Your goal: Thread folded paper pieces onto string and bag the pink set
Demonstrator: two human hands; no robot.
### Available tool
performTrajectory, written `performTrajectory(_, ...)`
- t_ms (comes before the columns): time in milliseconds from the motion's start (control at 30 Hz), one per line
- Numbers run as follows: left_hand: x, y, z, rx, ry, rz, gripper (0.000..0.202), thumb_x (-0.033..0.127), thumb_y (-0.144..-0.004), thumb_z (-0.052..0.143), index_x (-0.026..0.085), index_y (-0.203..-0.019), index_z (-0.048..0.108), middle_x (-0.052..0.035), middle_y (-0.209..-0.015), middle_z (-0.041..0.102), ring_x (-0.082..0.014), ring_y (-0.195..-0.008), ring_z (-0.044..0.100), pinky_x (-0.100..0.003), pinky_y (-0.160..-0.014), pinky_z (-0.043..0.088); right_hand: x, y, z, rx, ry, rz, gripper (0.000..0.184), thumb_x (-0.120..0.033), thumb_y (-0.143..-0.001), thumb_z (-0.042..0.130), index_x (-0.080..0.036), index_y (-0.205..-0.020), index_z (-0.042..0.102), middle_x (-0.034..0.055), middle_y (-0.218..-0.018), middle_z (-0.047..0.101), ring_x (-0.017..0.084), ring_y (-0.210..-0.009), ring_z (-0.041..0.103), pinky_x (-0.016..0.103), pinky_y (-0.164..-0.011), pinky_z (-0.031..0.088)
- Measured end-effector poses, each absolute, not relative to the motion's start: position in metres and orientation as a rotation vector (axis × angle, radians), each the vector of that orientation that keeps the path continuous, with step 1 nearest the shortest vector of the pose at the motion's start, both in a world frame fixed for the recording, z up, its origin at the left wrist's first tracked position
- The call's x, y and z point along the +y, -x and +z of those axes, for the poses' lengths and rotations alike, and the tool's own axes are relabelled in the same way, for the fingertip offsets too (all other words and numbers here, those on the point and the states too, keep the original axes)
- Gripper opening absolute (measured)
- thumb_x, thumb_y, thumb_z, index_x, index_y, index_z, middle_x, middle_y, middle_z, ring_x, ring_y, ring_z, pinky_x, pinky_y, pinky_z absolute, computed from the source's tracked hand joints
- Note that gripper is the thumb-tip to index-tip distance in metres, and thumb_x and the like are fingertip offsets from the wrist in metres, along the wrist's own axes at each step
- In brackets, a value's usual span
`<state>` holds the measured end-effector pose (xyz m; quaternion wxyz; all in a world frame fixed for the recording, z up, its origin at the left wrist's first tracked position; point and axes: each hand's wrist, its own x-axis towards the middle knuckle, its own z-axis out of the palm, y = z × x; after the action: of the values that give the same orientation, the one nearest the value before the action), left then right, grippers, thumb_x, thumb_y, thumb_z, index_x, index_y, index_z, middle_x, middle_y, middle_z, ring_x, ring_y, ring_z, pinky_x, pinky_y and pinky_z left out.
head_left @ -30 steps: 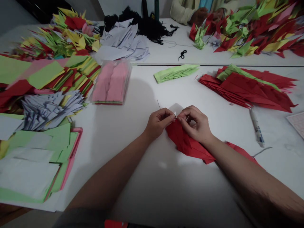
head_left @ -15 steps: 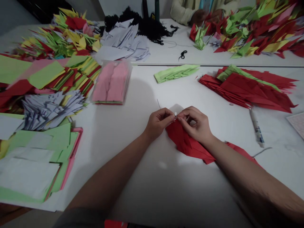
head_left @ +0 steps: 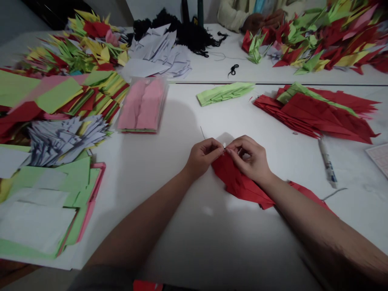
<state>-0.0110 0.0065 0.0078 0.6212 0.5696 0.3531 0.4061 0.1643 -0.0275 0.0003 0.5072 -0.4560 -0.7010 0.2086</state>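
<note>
My left hand (head_left: pixel 203 157) is closed in a pinch, and a thin dark string (head_left: pixel 203 132) sticks out above its fingers. Its fingertips meet those of my right hand (head_left: pixel 250 157), which pinches the same string where a short dark piece shows between them. Folded red paper (head_left: pixel 242 188) hangs below the pinch and lies under my right hand and wrist. More red paper (head_left: pixel 309 196) shows beyond my right forearm, with a loose grey string end (head_left: pixel 335 193) coming out of it. The exact grip at the fingertips is too small to make out.
Stacked folded red papers (head_left: pixel 330 111) and a marker (head_left: pixel 327 163) lie to the right. Light green folded papers (head_left: pixel 226 93) and a pink paper packet (head_left: pixel 142 106) are ahead. Coloured paper piles (head_left: pixel 72 182) cover the left. Across the table, a person's hands (head_left: pixel 263 20) are near folded paper cranes.
My hands stay in nearly the same place, with only a tiny shift at the fingertips. The other person's hands across the table have moved slightly.
</note>
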Motion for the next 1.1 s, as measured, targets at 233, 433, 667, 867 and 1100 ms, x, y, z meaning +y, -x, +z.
performTrajectory(233, 0.0064, 0.0101, 0.0080, 0.831, -1.266, 0.939, 0.018, 0.032, -0.078, 0.070, 0.016, -0.075, 0.064, 0.0001, -0.069, 0.063, -0.0105, -0.067, 0.054, -0.025, -0.067, 0.043, -0.0295, -0.1641, 0.0025, -1.698, 1.082, 0.530, 0.001, -0.022, -0.087, 0.063, -0.022, -0.087, 0.064, 0.0028, -0.082, 0.059, 0.012, -0.060, 0.053, 0.028, -0.049, 0.045)
performTrajectory(433, 0.0067, 0.0097, 0.0073, 0.817, -1.277, 0.935, 0.019, 0.034, -0.078, 0.069, 0.016, -0.075, 0.063, 0.0001, -0.070, 0.062, -0.0107, -0.068, 0.054, -0.024, -0.066, 0.043, -0.0275, -0.1648, 0.0021, -1.696, 1.130, 0.547, 0.006, -0.024, -0.087, 0.063, -0.023, -0.093, 0.065, 0.0037, -0.087, 0.060, 0.013, -0.064, 0.056, 0.028, -0.051, 0.046)
performTrajectory(667, 0.0061, 0.0100, 0.0062, 0.826, -1.360, 0.925, 0.017, 0.031, -0.080, 0.067, 0.016, -0.075, 0.062, 0.0005, -0.071, 0.061, -0.0107, -0.069, 0.054, -0.025, -0.067, 0.042, -0.0271, -0.1642, 0.0014, -1.711, 1.114, 0.507, 0.005, -0.022, -0.089, 0.061, -0.022, -0.086, 0.065, 0.0020, -0.079, 0.060, 0.014, -0.067, 0.055, 0.029, -0.056, 0.047)
performTrajectory(867, 0.0052, 0.0095, 0.0054, 0.859, -1.383, 0.900, 0.017, 0.031, -0.081, 0.066, 0.016, -0.075, 0.061, 0.0003, -0.069, 0.061, -0.0111, -0.068, 0.054, -0.025, -0.067, 0.042, -0.0267, -0.1639, -0.0010, -1.704, 1.119, 0.494, 0.004, -0.023, -0.090, 0.060, -0.022, -0.088, 0.064, 0.0027, -0.081, 0.060, 0.015, -0.068, 0.056, 0.029, -0.055, 0.047)
performTrajectory(1100, 0.0051, 0.0104, 0.0065, 0.841, -1.401, 0.877, 0.017, 0.031, -0.082, 0.064, 0.016, -0.074, 0.060, 0.0006, -0.070, 0.060, -0.0111, -0.068, 0.053, -0.025, -0.067, 0.041, -0.0265, -0.1638, 0.0001, -1.731, 1.122, 0.483, 0.006, -0.024, -0.091, 0.059, -0.022, -0.087, 0.063, 0.0026, -0.080, 0.059, 0.015, -0.069, 0.056, 0.030, -0.056, 0.047)
